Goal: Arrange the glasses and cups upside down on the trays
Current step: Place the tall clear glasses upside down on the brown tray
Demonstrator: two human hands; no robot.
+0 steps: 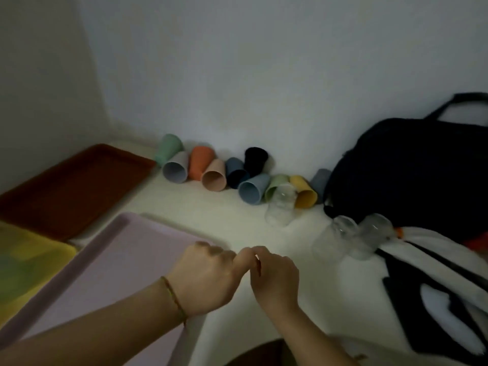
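Note:
Several coloured cups point(214, 177) lie on their sides in a row along the back wall. Three clear glasses also lie on their sides: one point(281, 207) in front of the yellow cup point(305, 192), the other two point(334, 239) point(369, 236) further right beside the bag. A lilac tray point(118, 260), a dark red tray point(74, 191) and a yellow-green tray point(26, 260) lie flat at the left with nothing on them. My left hand point(208, 276) and my right hand point(274, 278) meet over the lilac tray's right corner, fingers curled and touching each other, with nothing visibly held.
A big black bag point(406, 175) stands at the right against the wall. A black and white cloth point(435, 281) lies in front of it. The pale surface point(211, 217) runs to the wall behind and a corner at the left.

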